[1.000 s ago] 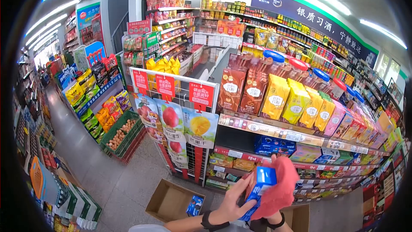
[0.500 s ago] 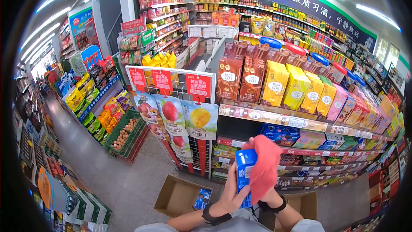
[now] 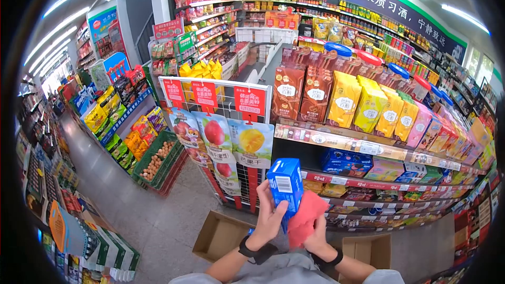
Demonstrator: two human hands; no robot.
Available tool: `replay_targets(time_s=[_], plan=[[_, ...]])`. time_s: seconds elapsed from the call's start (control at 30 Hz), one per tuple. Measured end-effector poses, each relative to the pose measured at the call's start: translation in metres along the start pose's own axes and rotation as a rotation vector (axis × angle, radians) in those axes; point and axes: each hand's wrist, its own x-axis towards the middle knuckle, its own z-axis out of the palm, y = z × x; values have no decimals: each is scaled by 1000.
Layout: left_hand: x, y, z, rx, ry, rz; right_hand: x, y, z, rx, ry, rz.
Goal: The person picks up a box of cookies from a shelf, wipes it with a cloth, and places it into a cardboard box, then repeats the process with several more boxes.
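A blue box (image 3: pixel 284 179) with a white barcode label stands nearly upright in my left hand (image 3: pixel 267 215), the fingers wrapped round its lower left side. My right hand (image 3: pixel 316 237) grips a red cloth (image 3: pixel 306 219), which bunches up against the box's lower right side. Behind the box hang several bags of dried fruit (image 3: pixel 251 144) on a white wire rack. To the right, a shelf carries yellow cartons (image 3: pixel 344 100) and brown cartons (image 3: pixel 287 92), with more blue boxes (image 3: pixel 344 161) on the tier below.
On the floor below my hands are an open cardboard box (image 3: pixel 213 236) at left and another cardboard box (image 3: pixel 376 250) at right. A green crate of eggs (image 3: pixel 156 160) stands by the aisle. An orange and blue basket (image 3: pixel 66 229) sits at lower left.
The blue box has moved left and up, and its barcode side now shows fully. The red cloth has dropped lower, away from the box's top. The view has shifted slightly.
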Motion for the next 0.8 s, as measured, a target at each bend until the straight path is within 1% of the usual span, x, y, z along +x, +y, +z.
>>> replay_targets(time_s=[0.03,0.13,0.17,0.2,0.27,0.3,0.33,0.37,0.4,0.43,0.47,0.5,0.57,0.6,0.67,0.7,0.77,0.8], plan=[[2,-2,-4,-28,-4,-52,5,-3,-3,-155,37,-79],[-3,-16,-13,114,-67,-121,11,-6,-1,-215,74,-83],[-5,-4,-5,162,-43,-87,10,-5,0,-164,61,-33],[-8,-7,-2,148,-37,-28,10,-3,0,-115,46,16],[-23,-15,1,119,-32,88,12,-2,-1,-86,-47,-19],[-29,-17,3,81,-9,92,16,-1,-4,-105,-125,-105],[-33,-17,4,5,21,32,18,1,-6,-123,-202,-189],[-37,-17,4,-70,53,-30,18,1,-7,-86,-321,-141],[-39,-15,3,-144,87,-91,16,0,-3,21,-317,-118],[-36,-10,-1,-26,30,-9,13,-6,5,128,-314,-96],[-36,-7,-3,-11,59,-3,11,-9,11,237,-311,-75],[-37,-5,-4,4,89,4,10,-5,11,201,-352,-48],[-40,-19,-14,133,197,78,8,5,9,120,-435,-2],[-38,-20,-16,53,287,63,8,6,12,81,-408,-25],[-33,-19,-14,-16,371,36,3,0,20,5,-346,-58],[-37,-24,-14,90,322,36,11,-6,15,-61,-394,-69],[-52,-48,-12,306,220,32,35,-22,8,-178,-401,-239],[-54,-56,-6,258,161,101,42,-31,5,-218,-382,-282]])
